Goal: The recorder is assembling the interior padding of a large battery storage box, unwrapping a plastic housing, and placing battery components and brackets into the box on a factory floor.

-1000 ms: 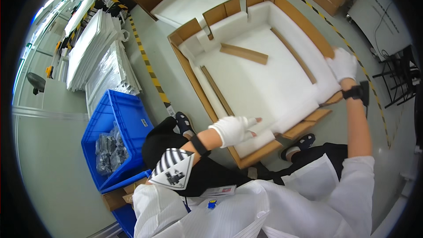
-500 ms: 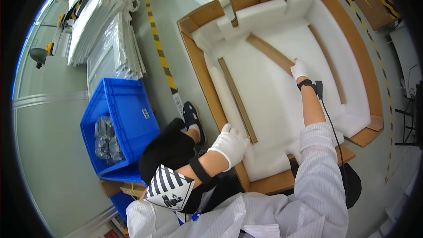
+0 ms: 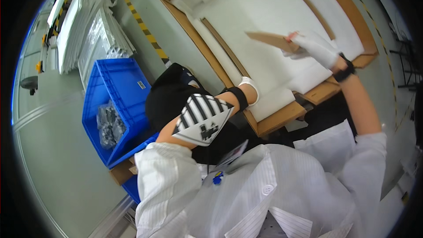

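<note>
My gloved right hand is closed round the near end of a brown cardboard strip, held tilted above the white foam lining of a large open carton. A second cardboard strip stands along the carton's left inner side. At that strip's near end is my left hand; only its white glove cuff shows, and its fingers are hidden behind the wrist. A third cardboard strip lies along the right side of the foam.
To the left stands a tilted blue plastic bin with plastic-wrapped grey parts inside. Behind it lean stacked white panels. My bent knee is beside the carton. Yellow-black floor tape runs along the carton's left.
My right hand has raised the cardboard strip off the foam and drawn it toward me. My left hand has turned, hiding its fingers. The whole view has shifted, with the carton higher up.
</note>
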`<state>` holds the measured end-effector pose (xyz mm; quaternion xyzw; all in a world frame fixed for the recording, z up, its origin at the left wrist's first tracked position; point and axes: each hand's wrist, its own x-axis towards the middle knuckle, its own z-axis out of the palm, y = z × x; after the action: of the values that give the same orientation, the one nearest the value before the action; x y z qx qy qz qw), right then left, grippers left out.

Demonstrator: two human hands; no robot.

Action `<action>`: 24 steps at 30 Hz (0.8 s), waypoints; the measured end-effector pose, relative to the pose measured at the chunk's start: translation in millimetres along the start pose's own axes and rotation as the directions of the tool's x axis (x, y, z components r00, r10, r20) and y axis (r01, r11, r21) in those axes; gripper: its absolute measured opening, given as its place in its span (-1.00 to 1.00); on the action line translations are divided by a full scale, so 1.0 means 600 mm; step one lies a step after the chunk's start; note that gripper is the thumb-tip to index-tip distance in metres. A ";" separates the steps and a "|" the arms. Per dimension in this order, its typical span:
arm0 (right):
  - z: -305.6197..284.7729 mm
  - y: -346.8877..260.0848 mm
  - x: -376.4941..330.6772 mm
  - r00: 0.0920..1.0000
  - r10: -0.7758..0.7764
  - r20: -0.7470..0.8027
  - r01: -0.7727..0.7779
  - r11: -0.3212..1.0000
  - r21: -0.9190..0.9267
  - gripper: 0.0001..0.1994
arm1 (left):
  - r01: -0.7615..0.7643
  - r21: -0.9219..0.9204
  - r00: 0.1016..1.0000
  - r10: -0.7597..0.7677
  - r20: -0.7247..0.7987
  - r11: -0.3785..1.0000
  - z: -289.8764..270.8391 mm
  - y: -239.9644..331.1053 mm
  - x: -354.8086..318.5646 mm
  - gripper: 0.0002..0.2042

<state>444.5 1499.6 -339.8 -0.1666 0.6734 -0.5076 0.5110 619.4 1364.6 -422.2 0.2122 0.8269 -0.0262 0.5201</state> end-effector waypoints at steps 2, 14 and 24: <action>0.007 -0.026 -0.115 0.966 -0.233 0.110 0.255 0.923 -0.287 -0.68 | -0.009 0.081 0.998 0.004 0.055 0.997 0.014 0.016 0.029 -0.61; 0.126 -0.011 -0.348 0.974 -0.202 -0.101 0.157 0.927 -0.340 -0.55 | -0.091 0.384 0.996 0.092 0.017 0.919 0.021 0.057 0.045 -0.74; 0.234 0.105 -0.261 0.987 -0.122 0.107 0.158 0.576 -0.802 -0.41 | 0.023 0.217 0.965 0.035 -0.261 0.976 0.020 0.026 0.032 -0.76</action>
<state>649.6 1571.2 -307.0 -0.4430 0.8045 -0.1819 0.3512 628.5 1381.7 -442.0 0.2719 0.8801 -0.0869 0.3795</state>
